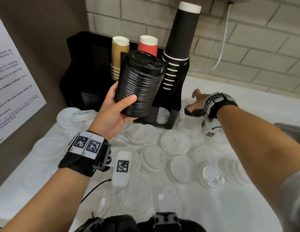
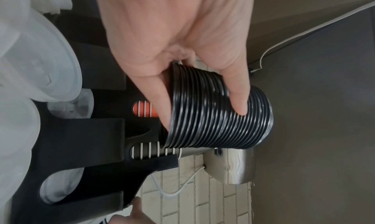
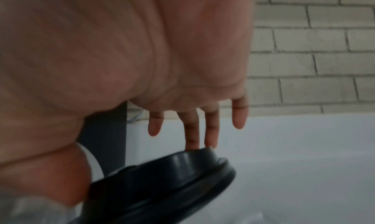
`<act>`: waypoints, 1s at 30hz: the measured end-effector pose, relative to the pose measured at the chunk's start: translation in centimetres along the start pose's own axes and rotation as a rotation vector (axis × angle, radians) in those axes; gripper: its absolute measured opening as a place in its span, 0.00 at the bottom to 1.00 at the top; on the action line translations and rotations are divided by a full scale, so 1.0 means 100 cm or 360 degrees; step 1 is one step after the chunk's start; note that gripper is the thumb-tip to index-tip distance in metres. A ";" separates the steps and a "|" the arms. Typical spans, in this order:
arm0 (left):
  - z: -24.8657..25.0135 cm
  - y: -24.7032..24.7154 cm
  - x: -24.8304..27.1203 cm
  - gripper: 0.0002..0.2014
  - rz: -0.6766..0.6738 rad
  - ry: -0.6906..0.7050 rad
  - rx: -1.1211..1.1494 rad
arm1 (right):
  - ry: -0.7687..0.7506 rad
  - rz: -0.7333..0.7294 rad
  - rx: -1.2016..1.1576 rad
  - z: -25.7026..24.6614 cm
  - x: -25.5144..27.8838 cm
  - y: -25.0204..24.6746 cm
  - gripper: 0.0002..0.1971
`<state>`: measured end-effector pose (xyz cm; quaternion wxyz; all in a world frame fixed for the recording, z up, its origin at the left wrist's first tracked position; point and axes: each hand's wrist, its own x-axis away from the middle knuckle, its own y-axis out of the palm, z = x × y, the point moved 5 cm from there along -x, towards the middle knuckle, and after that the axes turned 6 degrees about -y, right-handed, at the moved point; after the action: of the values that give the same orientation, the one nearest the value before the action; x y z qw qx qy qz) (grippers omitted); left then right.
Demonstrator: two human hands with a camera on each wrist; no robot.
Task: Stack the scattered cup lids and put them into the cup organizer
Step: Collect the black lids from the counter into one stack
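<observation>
The left hand [image 1: 112,113] is wrapped around a tall stack of black lids [image 1: 139,84]: the thumb lies across the front near the bottom and the fingers [image 2: 237,99] go round the other side, so the ribbed column cannot slide apart. I think it is held tilted and lifted above the counter so that a new lid can be put on top easily.

The right hand [image 1: 198,102] reaches to the right of the black cup organizer [image 1: 176,97] and takes a single black lid [image 3: 162,185]. The thumb is under its near edge and two fingertips [image 3: 191,140] touch the far rim; the other fingers are stretched and free. This lid is tipped up, just leaving the white counter [image 1: 246,97].

The organizer stands against the brick wall with tan cups [image 1: 120,54], red cups [image 1: 147,46] and dark cups [image 1: 182,34] in it. Many white lids [image 1: 176,143] lie scattered in front, not yet stacked, so much of the work remains.
</observation>
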<state>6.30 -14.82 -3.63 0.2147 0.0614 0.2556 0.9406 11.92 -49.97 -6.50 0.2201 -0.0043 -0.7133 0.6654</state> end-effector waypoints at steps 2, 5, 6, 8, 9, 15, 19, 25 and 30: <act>0.000 0.001 0.001 0.32 -0.0005 -0.0003 0.0014 | 0.0011 0.0056 0.0037 0.000 0.010 -0.010 0.35; -0.002 0.003 0.005 0.35 -0.0017 -0.0017 0.0040 | -0.0019 0.0055 0.0027 -0.006 0.037 -0.030 0.32; -0.003 0.003 0.006 0.36 -0.0023 -0.0023 0.0046 | -0.0042 0.0071 -0.0024 -0.009 0.047 -0.038 0.31; -0.005 0.004 0.007 0.35 -0.0037 -0.0033 0.0051 | -0.0055 0.0180 -0.0234 -0.012 0.071 -0.052 0.31; -0.006 0.004 0.008 0.33 -0.0045 -0.0038 0.0052 | -0.0082 0.0234 -0.0381 -0.014 0.084 -0.058 0.31; -0.012 0.006 0.015 0.32 -0.0095 -0.0083 0.0076 | -0.0821 0.0725 -0.1562 -0.059 0.165 -0.090 0.19; -0.013 0.009 0.021 0.38 -0.0124 -0.0105 0.0104 | -0.1246 0.0774 -0.1606 -0.106 0.211 -0.101 0.20; -0.011 0.007 0.027 0.34 -0.0168 -0.0114 0.0090 | -0.1276 0.0765 -0.1264 -0.144 0.229 -0.109 0.17; -0.010 0.003 0.032 0.34 -0.0208 -0.0127 0.0078 | -0.1229 0.0745 -0.1176 -0.164 0.234 -0.111 0.17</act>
<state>3.08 -14.11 -4.30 0.2841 0.0872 0.2733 0.9149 -0.81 -28.65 11.55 -0.2249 0.0046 -0.9068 0.3567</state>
